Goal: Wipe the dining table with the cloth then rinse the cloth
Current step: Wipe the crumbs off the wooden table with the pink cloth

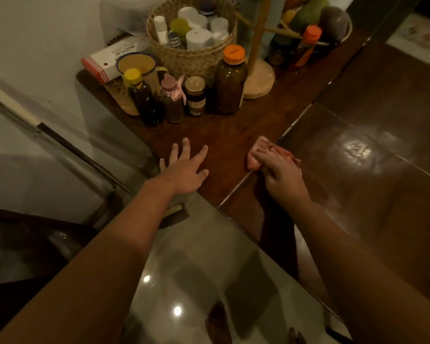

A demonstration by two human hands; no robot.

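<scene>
Dim, warm light falls over a dark brown polished wooden dining table (233,135) pushed against a pale wall (35,45), with glossy floor tiles (209,269) seen below its near edge. Flat on the wood, close to that edge, the left hand (184,167) is laid with fingers straight and spread, holding nothing. It is judged to be placed there as a brace, so that weight can be leaned over the table while the other arm works.

Just to the right of it, a small gap apart, the right hand (281,175) is set on a bunched pink cloth (263,150), its fingers bent over the wad and pressing it onto the surface. The cloth is thus found under and just beyond the right fingertips, lying across a thin pale seam (233,191) that runs diagonally through the tabletop. The bunching is probably chosen so that a thick pad meets the wood and a firm hold is kept.

Beyond the left fingertips a cluster of dark glass bottles with coloured caps (174,105) is stood. A round woven basket (191,58) of white-capped containers is set behind it, and a pale wooden stand (258,80) on a round base is placed beside the basket. These appear to be crowded toward the wall so that the nearer wood can be reached by the cloth.

Wiping is judged to be under way, and rinsing is not yet begun. Care is called for near the bottles, which could be knocked by a wide stroke.
</scene>
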